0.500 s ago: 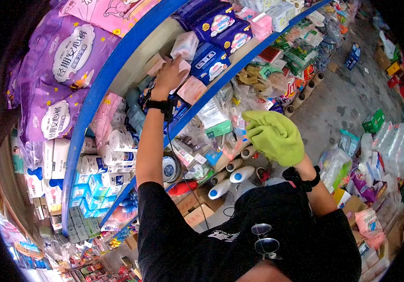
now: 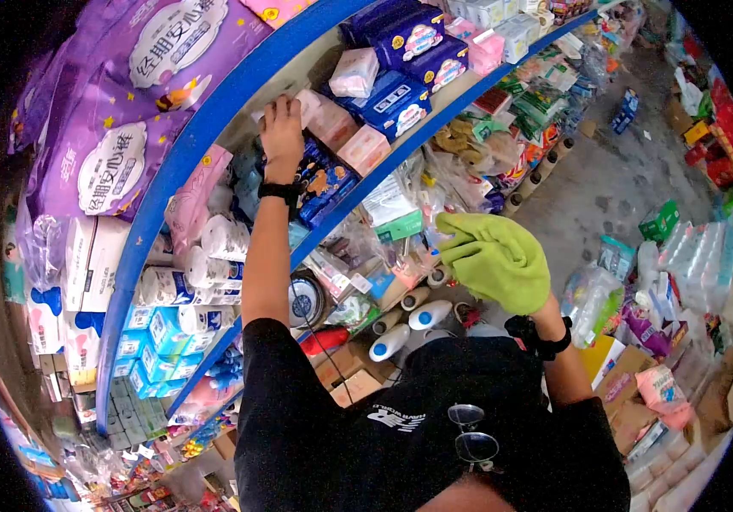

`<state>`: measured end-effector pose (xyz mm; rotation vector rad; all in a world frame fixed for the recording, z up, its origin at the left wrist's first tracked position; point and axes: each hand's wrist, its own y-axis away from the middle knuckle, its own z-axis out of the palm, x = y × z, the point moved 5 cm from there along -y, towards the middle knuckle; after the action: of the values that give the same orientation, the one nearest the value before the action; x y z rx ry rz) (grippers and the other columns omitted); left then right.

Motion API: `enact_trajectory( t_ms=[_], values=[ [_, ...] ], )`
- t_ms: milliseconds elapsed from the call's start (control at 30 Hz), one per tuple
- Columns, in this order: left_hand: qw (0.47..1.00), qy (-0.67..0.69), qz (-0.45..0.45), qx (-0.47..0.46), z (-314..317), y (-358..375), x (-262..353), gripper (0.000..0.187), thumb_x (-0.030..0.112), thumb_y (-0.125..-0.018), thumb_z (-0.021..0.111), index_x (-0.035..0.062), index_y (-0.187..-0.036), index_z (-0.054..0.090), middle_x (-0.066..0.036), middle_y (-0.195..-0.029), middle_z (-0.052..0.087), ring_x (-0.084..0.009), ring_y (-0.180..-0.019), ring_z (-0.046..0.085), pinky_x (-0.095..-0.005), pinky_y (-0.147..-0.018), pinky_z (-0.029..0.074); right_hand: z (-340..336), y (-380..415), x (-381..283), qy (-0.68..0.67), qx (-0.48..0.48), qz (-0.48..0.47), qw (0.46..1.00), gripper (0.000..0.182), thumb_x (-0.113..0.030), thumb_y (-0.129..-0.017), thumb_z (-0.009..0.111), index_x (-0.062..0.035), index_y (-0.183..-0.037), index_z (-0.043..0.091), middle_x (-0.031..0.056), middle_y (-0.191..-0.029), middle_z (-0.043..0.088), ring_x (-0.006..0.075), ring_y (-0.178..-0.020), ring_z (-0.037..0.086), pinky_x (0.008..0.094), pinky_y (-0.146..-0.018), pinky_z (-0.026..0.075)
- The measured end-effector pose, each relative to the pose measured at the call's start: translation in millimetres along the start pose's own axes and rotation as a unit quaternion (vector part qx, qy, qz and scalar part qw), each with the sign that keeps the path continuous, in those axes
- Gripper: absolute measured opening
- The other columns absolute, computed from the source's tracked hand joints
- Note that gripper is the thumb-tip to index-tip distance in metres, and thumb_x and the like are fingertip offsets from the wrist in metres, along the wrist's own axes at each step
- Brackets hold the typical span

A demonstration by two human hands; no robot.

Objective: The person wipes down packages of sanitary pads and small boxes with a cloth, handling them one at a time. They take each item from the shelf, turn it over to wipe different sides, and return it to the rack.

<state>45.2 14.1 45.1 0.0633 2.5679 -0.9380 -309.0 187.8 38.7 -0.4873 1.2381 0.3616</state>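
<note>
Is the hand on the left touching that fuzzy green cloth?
Apart. The head view shows the left hand up among the packs on the shelf, with the blue shelf edge and a wide gap between it and the green cloth.

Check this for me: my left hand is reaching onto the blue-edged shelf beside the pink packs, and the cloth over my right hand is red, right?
Not quite: the head view shows that the cloth is lime green, not red. Your left hand is indeed reaching onto the blue-edged shelf beside the pink packs.
</note>
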Motion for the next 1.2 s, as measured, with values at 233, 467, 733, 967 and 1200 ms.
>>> enact_trajectory(
  t_ms=[233,467,733,967,1200],
  values=[
    [0.995,-0.059,-0.083,-0.005,-11.2,23.4,-21.6,0.026,0.011,-0.074,0.054,0.0068,-0.1,0.053,-0.014,-0.101,0.048,-0.0331,-0.099,0.046,-0.0441,-0.077,0.042,21.8,5.5,7.9,0.019,0.047,-0.035,0.998,0.037,-0.008,-0.082,0.059,0.0024,-0.116,0.048,0.0102,-0.108,0.057,0.015,-0.092,0.056,0.0274,-0.081,0.045],
    [0.996,0.072,-0.009,-0.05,-24.8,49.5,16.9,0.033,0.015,-0.074,0.052,0.0003,-0.104,0.052,-0.023,-0.112,0.046,-0.0388,-0.102,0.045,-0.0438,-0.087,0.04,12.3,-9.4,41.6,0.072,0.072,-0.108,0.989,0.039,-0.007,-0.08,0.061,0.0023,-0.115,0.048,0.0113,-0.113,0.056,0.0178,-0.097,0.055,0.0282,-0.083,0.045],
    [0.961,0.23,0.002,-0.155,49.1,51.9,93.5,0.07,0.047,-0.075,0.059,-0.0019,-0.122,0.041,-0.026,-0.107,0.054,-0.0394,-0.101,0.051,-0.0432,-0.096,0.033,-29.1,-60.6,32.4,-0.034,-0.015,-0.091,0.995,0.038,-0.006,-0.08,0.06,0.0018,-0.115,0.047,0.012,-0.111,0.056,0.0181,-0.095,0.056,0.0289,-0.081,0.046],
    [0.96,0.17,-0.089,-0.205,13.3,33.8,105.5,0.069,0.038,-0.069,0.068,0.001,-0.12,0.04,-0.022,-0.103,0.056,-0.036,-0.1,0.052,-0.0442,-0.091,0.037,-92.6,-134.9,0.1,-0.142,-0.108,0.048,0.983,0.042,0.0,-0.077,0.058,0.0029,-0.117,0.046,0.013,-0.11,0.057,0.0185,-0.089,0.058,0.0284,-0.077,0.048],
    [0.603,0.66,-0.448,0.001,-94.2,26.1,169.9,0.054,0.003,-0.073,0.069,0.0005,-0.117,0.037,-0.011,-0.108,0.051,-0.0179,-0.101,0.051,-0.0325,-0.086,0.043,-106.3,-191.8,10.2,0.132,-0.097,-0.222,0.961,0.06,-0.005,-0.074,0.066,0.0045,-0.125,0.035,0.0193,-0.121,0.045,0.0272,-0.103,0.052,0.034,-0.086,0.045]
  ],
)
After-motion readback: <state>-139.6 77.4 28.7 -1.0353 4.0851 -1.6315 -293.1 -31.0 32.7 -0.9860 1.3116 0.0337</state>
